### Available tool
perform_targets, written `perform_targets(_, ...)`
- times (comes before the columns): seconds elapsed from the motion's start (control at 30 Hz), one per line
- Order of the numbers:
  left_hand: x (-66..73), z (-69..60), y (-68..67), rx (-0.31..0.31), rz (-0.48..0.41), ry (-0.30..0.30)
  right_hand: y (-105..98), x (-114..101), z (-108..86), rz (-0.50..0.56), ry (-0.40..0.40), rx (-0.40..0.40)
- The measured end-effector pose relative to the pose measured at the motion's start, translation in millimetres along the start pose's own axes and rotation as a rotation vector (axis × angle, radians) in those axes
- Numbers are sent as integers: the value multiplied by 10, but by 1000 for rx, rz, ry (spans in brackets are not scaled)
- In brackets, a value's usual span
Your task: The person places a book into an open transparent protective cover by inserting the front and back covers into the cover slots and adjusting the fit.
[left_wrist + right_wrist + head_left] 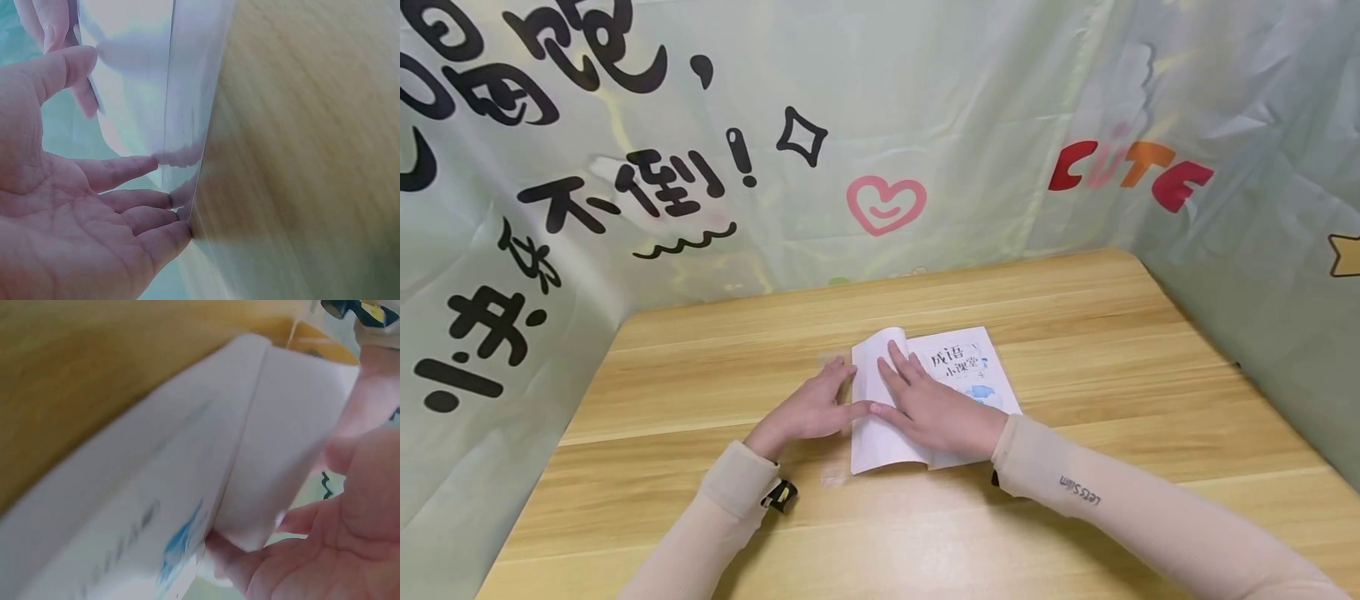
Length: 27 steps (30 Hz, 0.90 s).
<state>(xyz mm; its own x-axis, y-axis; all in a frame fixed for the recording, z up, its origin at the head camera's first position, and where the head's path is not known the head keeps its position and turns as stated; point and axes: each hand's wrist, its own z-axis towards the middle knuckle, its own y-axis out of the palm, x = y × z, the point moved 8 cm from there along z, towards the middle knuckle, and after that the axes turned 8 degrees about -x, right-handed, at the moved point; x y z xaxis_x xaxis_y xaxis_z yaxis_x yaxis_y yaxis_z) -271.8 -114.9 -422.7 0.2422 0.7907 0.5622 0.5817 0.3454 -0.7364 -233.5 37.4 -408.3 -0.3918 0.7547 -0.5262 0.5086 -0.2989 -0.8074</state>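
An open booklet [997,377] lies on the table, its right page printed with Chinese characters and a blue picture. To its left, a blank white leaf [880,446] curves up slightly. My right hand [936,408] rests across this leaf and the fold, its fingers extended. At the left edge, my left hand [812,407] touches the booklet with spread fingers, and its thumb reaches to the right thumb. A clear plastic strip [197,87] extends past the white leaf in the left wrist view, with my left fingertips against it. The right wrist view shows the fold close up.
The wood-grain table [700,375] surrounds the booklet. Printed fabric [970,108] hangs behind the table and along both sides. A dark wrist strap piece [781,496] sits at the left cuff.
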Motion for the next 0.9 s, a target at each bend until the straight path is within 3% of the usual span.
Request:
perform_targets(0.27,2,0,-7,10,-21,-1,-108,192,-82,76,-47,-116)
perform_targets(0.47,-6,-5,-10,15,-34,0,-156,284,-136,75,-57,-190)
perform_targets(0.9,-23,-26,-1,22,-42,55,-138,301,-122,21,-72,-184)
